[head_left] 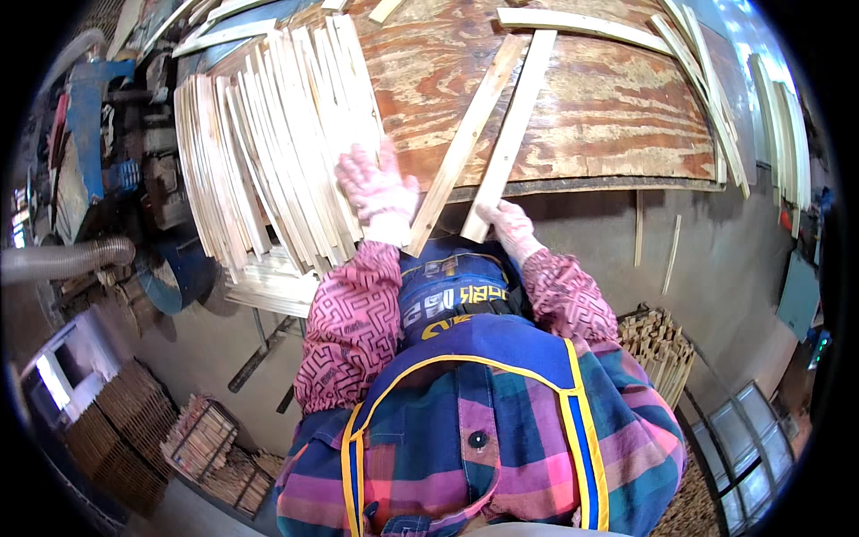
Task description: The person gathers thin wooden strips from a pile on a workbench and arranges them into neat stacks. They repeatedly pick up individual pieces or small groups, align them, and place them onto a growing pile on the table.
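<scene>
My left hand [376, 183], in a pale pink glove, lies with its fingers stretched out against the right edge of a wide row of wooden strips [277, 134]. My right hand [510, 224], gloved too, is closed around the near end of a pale wooden strip [514, 125], which slants away over the table. Between my hands a second, slightly yellower strip [465, 143] lies at a similar slant, its near end sticking out past the table edge toward my apron. Some fingers of my right hand are hidden.
The worn plywood table [617, 116] carries a crosswise strip [582, 27] at the back and several more at the far right. Blue machinery [85, 134] and a ribbed hose [67, 259] stand left. Bundled wood pieces [658, 349] are low right; a crate of sticks [201, 438] is low left.
</scene>
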`<move>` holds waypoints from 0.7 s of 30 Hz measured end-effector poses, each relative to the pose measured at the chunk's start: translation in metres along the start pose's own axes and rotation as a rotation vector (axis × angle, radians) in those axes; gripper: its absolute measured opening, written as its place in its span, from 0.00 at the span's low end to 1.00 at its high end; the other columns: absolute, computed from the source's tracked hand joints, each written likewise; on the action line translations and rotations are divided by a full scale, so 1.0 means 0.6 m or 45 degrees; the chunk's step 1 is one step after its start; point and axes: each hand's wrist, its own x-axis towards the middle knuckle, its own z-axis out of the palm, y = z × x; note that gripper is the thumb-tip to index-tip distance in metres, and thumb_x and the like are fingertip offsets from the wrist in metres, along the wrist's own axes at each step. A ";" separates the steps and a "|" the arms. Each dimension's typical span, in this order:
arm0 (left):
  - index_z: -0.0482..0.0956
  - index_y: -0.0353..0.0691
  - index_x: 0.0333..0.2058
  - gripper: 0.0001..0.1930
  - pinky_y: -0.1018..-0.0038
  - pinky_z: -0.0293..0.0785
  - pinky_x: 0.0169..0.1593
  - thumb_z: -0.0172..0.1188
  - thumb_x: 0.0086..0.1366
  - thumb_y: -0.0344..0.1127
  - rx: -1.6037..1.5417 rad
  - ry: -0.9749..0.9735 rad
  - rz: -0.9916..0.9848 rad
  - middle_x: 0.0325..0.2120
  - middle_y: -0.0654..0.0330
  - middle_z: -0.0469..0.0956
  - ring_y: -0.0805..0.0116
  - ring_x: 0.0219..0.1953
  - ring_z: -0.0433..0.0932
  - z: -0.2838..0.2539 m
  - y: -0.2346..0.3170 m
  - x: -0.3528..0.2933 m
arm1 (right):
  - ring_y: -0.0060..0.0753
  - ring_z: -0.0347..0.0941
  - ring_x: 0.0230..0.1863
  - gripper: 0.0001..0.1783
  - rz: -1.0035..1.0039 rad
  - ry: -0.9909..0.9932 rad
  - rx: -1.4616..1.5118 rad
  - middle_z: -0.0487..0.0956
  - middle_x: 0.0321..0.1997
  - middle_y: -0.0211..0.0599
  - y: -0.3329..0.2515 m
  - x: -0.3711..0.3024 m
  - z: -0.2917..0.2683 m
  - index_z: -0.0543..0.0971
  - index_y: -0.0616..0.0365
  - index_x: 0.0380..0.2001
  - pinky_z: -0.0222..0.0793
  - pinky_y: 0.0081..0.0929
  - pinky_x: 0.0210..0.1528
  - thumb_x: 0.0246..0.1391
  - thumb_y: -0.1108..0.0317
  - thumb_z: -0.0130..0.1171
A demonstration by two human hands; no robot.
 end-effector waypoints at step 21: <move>0.69 0.34 0.58 0.27 0.61 0.81 0.45 0.52 0.71 0.51 -2.965 -1.051 -0.296 0.41 0.51 0.78 0.56 0.41 0.81 0.028 0.032 -0.061 | 0.17 0.67 0.23 0.34 -0.103 0.069 0.423 0.73 0.30 0.24 -0.057 -0.215 -0.048 0.64 0.52 0.66 0.68 0.18 0.25 0.57 0.72 0.62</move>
